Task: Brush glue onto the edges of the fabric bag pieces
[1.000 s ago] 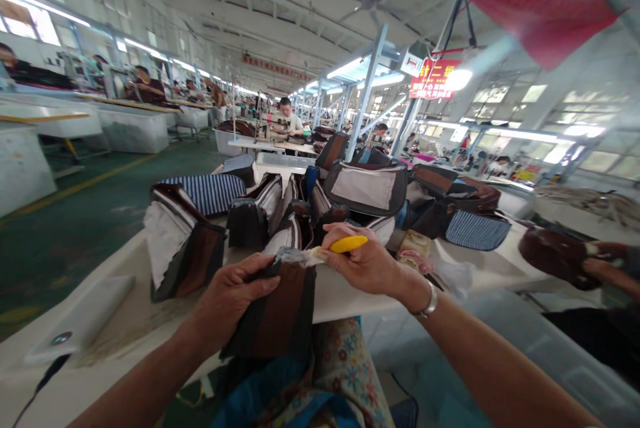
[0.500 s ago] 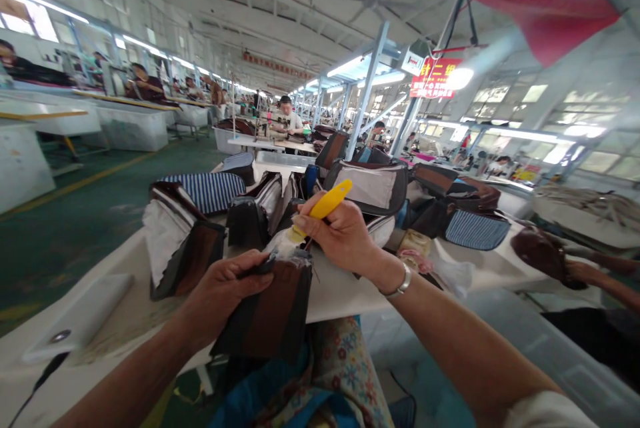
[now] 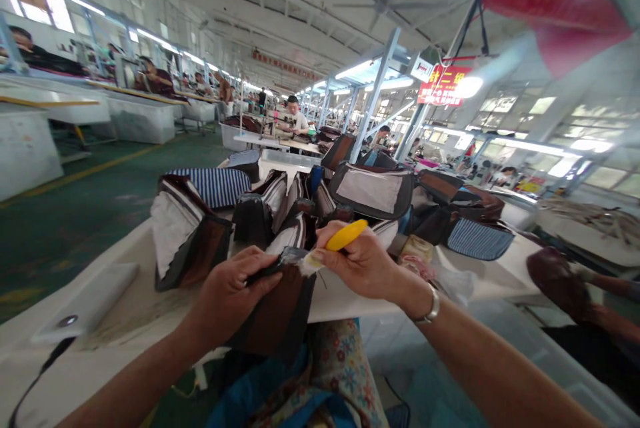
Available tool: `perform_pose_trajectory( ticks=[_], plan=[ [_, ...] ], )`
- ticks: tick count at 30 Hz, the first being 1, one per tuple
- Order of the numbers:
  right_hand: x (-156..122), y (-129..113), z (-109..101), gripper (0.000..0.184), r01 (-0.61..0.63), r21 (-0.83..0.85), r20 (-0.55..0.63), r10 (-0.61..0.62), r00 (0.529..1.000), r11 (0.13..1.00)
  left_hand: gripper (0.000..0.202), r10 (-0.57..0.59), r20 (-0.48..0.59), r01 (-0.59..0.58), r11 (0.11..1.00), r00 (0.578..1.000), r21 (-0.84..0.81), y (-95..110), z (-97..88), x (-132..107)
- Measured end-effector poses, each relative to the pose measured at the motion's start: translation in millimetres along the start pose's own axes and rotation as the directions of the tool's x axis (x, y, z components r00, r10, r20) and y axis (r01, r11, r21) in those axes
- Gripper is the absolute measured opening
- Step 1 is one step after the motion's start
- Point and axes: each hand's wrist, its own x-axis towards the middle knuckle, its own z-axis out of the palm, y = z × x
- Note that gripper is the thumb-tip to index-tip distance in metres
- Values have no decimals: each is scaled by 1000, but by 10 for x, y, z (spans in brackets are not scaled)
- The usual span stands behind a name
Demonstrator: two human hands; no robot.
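Note:
My left hand (image 3: pixel 227 295) grips the top edge of a dark grey bag (image 3: pixel 277 315) with a brown middle band, thumb on the near side. It hangs tilted over the table's front edge. In my right hand (image 3: pixel 370 265) is a brush with a yellow handle (image 3: pixel 346 235). Its pale bristles (image 3: pixel 311 264) touch the bag's top edge at the right corner, where whitish stuff coats the rim. Just behind stand several similar bags, one with a white lining (image 3: pixel 175 231), another with a blue striped panel (image 3: pixel 213 186).
A white power-bank-like box (image 3: pixel 87 305) with a black cable lies on the left of the table (image 3: pixel 145 331). At the right are a striped bag piece (image 3: pixel 480 238) and a crumpled plastic bag (image 3: pixel 457 278). A co-worker's arms (image 3: pixel 613 311) hold a maroon piece at far right.
The brush has moved right along the bag's top edge to its corner, its handle now tilted lower. My left hand keeps its hold. The view has shifted slightly.

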Motion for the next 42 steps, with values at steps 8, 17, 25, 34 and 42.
perform_pose_trajectory(
  ticks=[8, 17, 25, 34, 42],
  plan=[
    [-3, -234, -57, 18, -119, -13, -331, 108, 938, 993, 14, 609, 54, -514, 616, 792, 596, 25, 300, -146],
    [-25, -216, -89, 14, -33, -317, 80, 61, 995, 948, 16, 717, 94, -602, 499, 691, 624, 183, 295, -114],
    [69, -248, 15, 15, -18, -336, 139, 69, 988, 942, 15, 726, 131, -637, 483, 675, 601, 189, 320, -146],
    [86, -185, 80, 18, 76, -379, 133, -27, 991, 922, 14, 706, 128, -625, 508, 696, 593, 72, 274, -190],
    [-277, 155, 269, 25, -314, 851, -73, 686, 724, 422, 7, 251, -309, -101, 898, 917, 429, -264, 42, -189]
  ],
)
